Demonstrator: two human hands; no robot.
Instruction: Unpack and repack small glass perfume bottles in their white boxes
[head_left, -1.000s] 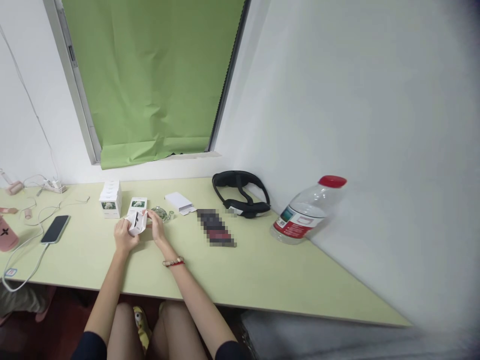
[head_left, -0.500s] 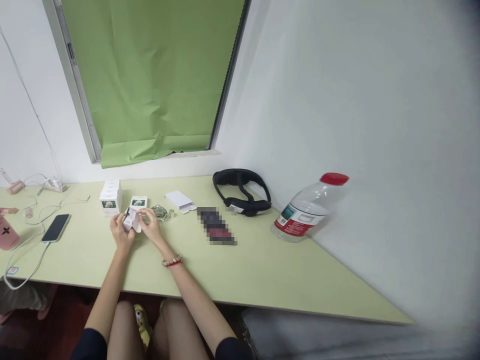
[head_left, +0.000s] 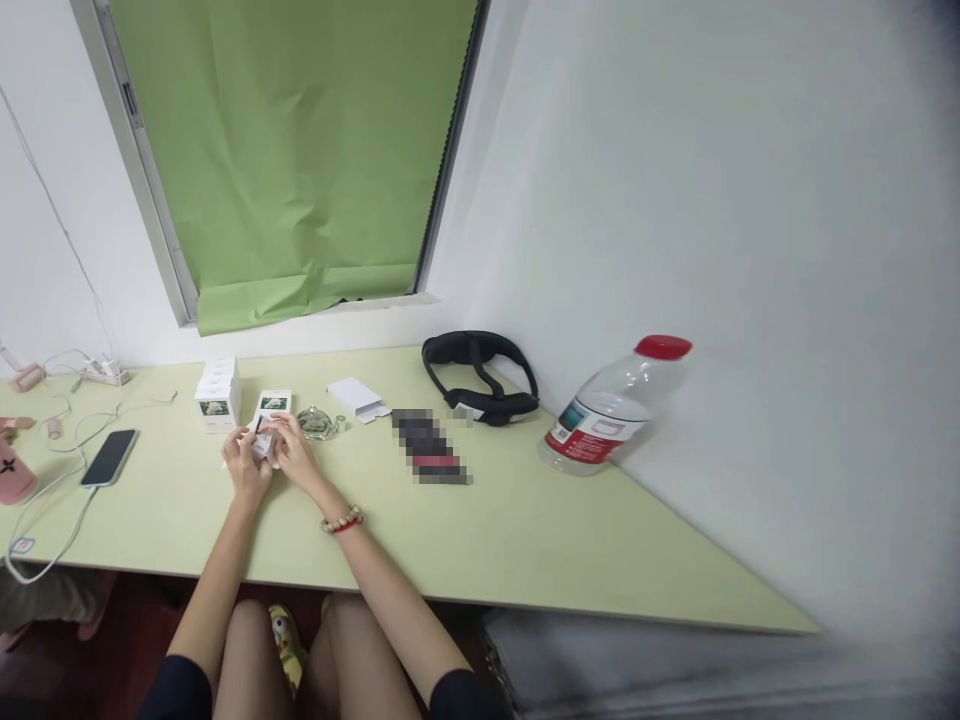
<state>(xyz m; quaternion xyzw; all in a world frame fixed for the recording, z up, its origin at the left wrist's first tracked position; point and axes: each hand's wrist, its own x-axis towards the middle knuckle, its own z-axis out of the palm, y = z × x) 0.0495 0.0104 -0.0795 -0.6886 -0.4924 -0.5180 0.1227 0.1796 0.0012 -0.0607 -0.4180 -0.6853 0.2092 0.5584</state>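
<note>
- I am clamping the small white carton [head_left: 262, 447] between my left hand [head_left: 241, 468], which is bracing it, and my right hand [head_left: 294, 452], which is working its top end.
- I am holding it low over the counter [head_left: 487, 530], probably for steadiness.

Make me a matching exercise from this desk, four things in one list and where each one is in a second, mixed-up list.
Things:
1. phone
2. water bottle
3. black head strap
4. small white box

Places:
A. held between the left hand and the right hand
B. far left of the desk, beside a white cable
C. on the right, by the wall, red cap on top
D. back of the desk, below the right corner of the green blind

Pairs: 1-B, 2-C, 3-D, 4-A
</note>
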